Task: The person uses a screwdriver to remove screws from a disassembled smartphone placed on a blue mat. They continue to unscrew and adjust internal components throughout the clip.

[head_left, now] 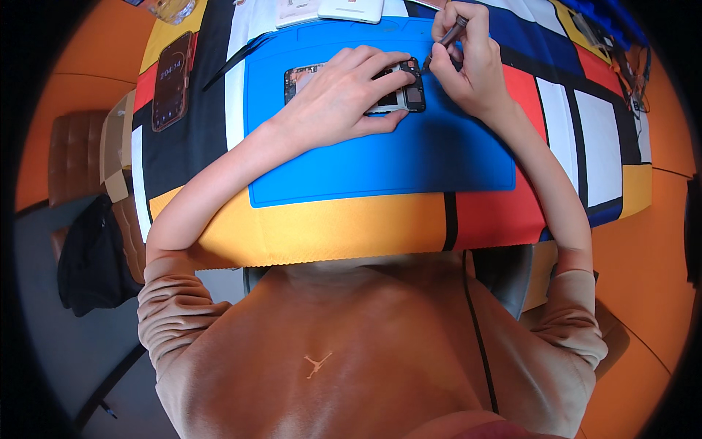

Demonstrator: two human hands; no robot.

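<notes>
An opened smartphone [415,96] with its inner parts bare lies crosswise on a blue work mat [380,164]. Over its middle rests my left hand [342,94], pinning it with the fingers on the far side and the thumb along the near edge. Much of the phone is hidden under that hand. My right hand [474,73] is closed around a dark screwdriver [455,34], held tilted. The tool's tip points down at the phone's right end; whether it touches a screw is too small to tell.
A phone with a lit screen [172,82] lies at the left of the patterned tablecloth [329,234]. Behind the mat are a white device [351,9] and a black strap-like item [238,58]. A glass [172,9] stands far left; cables [636,80] lie far right.
</notes>
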